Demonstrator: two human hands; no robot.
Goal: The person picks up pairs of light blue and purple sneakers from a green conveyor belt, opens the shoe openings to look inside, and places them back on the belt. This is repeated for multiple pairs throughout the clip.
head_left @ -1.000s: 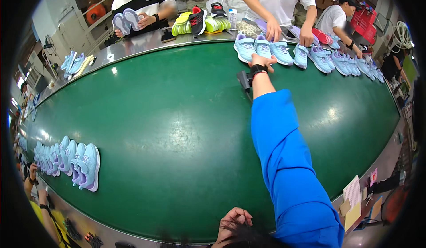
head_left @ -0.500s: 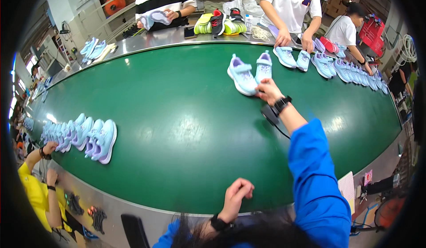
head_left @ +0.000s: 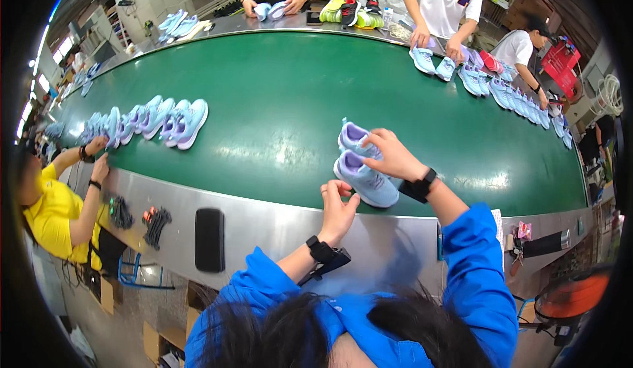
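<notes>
Right hand (head_left: 390, 159) rests on a pair of lavender-blue sneakers (head_left: 364, 168) lying on the green conveyor belt (head_left: 277, 104) near its front edge, fingers curled over the far shoe; grip closed on the sneakers. Left hand (head_left: 338, 208) hovers just beside the near shoe at the belt's front edge, fingers spread, grip open, holding nothing. Steel front ledge (head_left: 264, 226) carries a black pad (head_left: 209, 239). Row of matching sneakers (head_left: 148, 119) sits toward the belt's left end. Another row (head_left: 508, 91) lines the far right edge, near other workers.
</notes>
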